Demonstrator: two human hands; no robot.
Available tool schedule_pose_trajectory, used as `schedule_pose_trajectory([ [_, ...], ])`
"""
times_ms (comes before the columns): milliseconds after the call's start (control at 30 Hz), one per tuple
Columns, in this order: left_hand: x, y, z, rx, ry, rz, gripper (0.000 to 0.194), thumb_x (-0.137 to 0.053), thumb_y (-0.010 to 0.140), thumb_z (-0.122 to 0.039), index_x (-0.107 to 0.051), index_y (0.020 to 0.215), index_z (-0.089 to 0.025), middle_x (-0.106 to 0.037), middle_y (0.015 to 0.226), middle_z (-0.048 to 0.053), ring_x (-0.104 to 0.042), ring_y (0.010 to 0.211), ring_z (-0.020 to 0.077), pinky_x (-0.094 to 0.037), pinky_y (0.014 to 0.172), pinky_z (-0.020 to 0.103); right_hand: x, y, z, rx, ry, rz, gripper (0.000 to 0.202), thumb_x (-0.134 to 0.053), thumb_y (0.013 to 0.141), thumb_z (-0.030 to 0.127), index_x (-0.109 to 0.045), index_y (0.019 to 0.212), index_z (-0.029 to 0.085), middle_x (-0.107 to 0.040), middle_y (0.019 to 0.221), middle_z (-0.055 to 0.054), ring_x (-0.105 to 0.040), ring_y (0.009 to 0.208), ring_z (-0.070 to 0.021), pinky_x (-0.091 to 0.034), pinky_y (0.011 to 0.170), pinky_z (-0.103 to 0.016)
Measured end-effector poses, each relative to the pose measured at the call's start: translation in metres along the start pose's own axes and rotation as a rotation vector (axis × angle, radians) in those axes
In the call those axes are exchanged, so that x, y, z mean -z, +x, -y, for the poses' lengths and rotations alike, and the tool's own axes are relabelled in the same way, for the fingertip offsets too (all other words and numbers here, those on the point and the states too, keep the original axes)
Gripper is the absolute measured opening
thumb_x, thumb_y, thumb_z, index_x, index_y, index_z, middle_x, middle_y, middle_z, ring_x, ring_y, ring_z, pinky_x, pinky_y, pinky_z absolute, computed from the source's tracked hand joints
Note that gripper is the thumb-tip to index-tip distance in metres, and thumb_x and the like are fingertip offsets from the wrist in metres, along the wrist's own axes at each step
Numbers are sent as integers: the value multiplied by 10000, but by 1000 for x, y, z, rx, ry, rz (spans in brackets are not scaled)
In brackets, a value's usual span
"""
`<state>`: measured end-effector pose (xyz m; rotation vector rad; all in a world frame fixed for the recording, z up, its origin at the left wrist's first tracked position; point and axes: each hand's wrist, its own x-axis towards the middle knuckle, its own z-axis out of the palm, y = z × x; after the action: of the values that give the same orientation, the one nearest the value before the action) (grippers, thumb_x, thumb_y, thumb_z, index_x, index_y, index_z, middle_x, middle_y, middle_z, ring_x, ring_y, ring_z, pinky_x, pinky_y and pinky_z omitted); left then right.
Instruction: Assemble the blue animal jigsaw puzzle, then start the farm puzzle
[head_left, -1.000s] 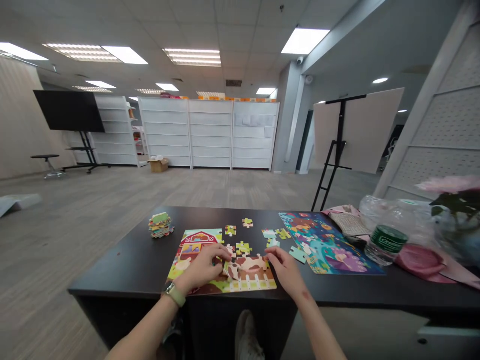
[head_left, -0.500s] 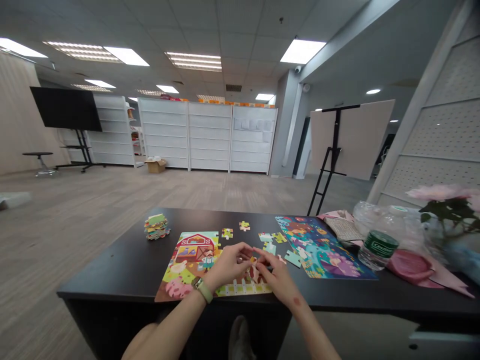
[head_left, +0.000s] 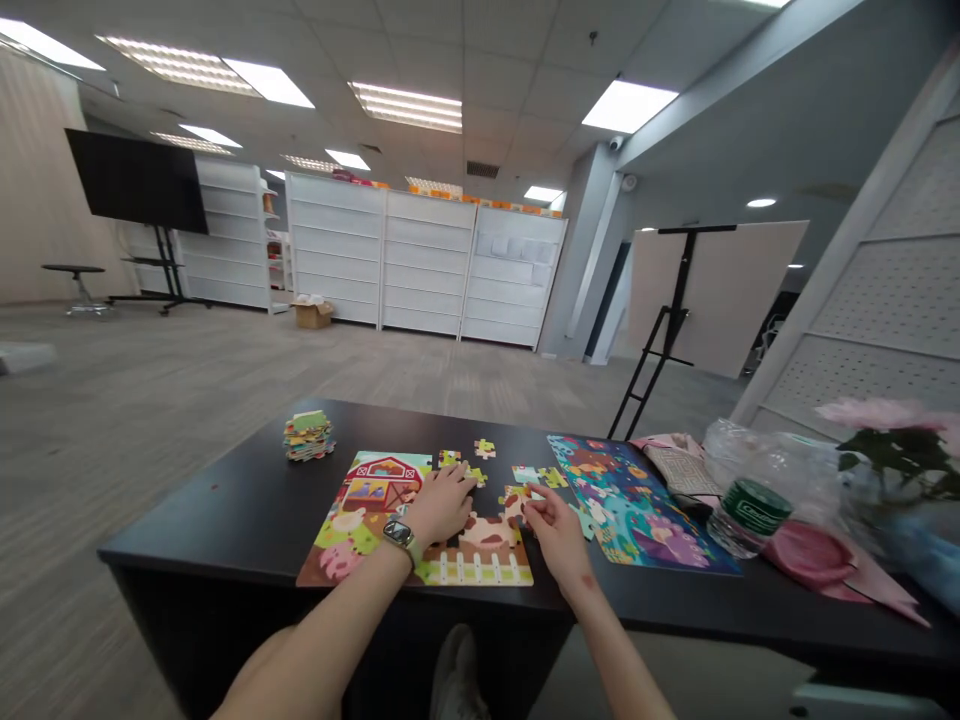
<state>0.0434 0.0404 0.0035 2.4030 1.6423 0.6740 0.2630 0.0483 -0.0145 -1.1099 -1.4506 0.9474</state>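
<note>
A partly joined farm jigsaw puzzle (head_left: 352,520) lies before me, with a red barn, a pink pig, a brown-and-white cow and a white fence. My left hand (head_left: 439,505) lies palm down over its middle, fingers stretched out, covering part of the picture. At the puzzle's right edge, above the cow, my right hand (head_left: 551,520) pinches a brown-and-cream puzzle piece (head_left: 515,500) between thumb and fingers. Loose puzzle pieces (head_left: 485,449) lie just beyond my hands, and several more lie between the two pictures.
A stack of puzzle pieces (head_left: 308,436) stands at the back left of the black table (head_left: 217,510). Right of my hands lies a blue finished puzzle (head_left: 637,510). Further right are a green-labelled bottle (head_left: 750,515), pink wrapping (head_left: 814,545) and flowers (head_left: 892,430).
My hands have moved apart. The left now lies flat on the puzzle, while the right holds a piece at its right edge. The view has tilted slightly.
</note>
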Motion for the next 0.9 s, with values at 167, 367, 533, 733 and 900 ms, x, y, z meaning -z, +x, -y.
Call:
schedule_pose_trajectory([
  [167, -1, -4, -11, -33, -145, -48, 461, -544, 867, -194, -548, 1326, -244, -624, 1294, 65, -534, 1224, 244, -400, 1054, 389, -1, 18, -4, -2, -21, 74, 501, -681, 722, 449, -675, 1125, 151, -693, 727, -28, -680, 645, -214, -578, 686, -381],
  [367, -2, 0, -16, 27, -339, -144, 436, -584, 826, -167, -574, 1260, -217, -714, 1035, 23, -656, 983, 184, -487, 885, 265, -6, 28, -3, 20, -63, 164, 462, -644, 781, 481, -659, 1117, 163, -734, 767, -57, -706, 708, -247, -580, 708, -399],
  [533, -6, 7, -13, 70, -487, -176, 235, -543, 853, -185, -627, 1072, -211, -718, 814, -14, -671, 714, 157, -499, 703, 248, -8, 23, -2, 106, -238, 171, 426, -570, 862, 446, -642, 1159, 150, -749, 781, -61, -706, 741, -237, -556, 752, -368],
  [733, -7, 13, -1, 116, -623, -222, 148, -578, 857, -258, -629, 975, -186, -716, 801, 15, -689, 763, 176, -504, 682, 247, -7, 16, 0, 192, -316, 162, 340, -498, 916, 395, -662, 1147, 206, -757, 1009, -82, -706, 939, -249, -539, 849, -369],
  [900, -5, 12, 6, 124, -673, -230, 151, -566, 861, -246, -621, 982, -173, -723, 828, 35, -709, 791, 181, -522, 685, 248, -8, 9, 10, 236, -395, 172, 241, -497, 911, 346, -692, 980, 223, -749, 972, -67, -694, 869, -230, -532, 791, -339],
])
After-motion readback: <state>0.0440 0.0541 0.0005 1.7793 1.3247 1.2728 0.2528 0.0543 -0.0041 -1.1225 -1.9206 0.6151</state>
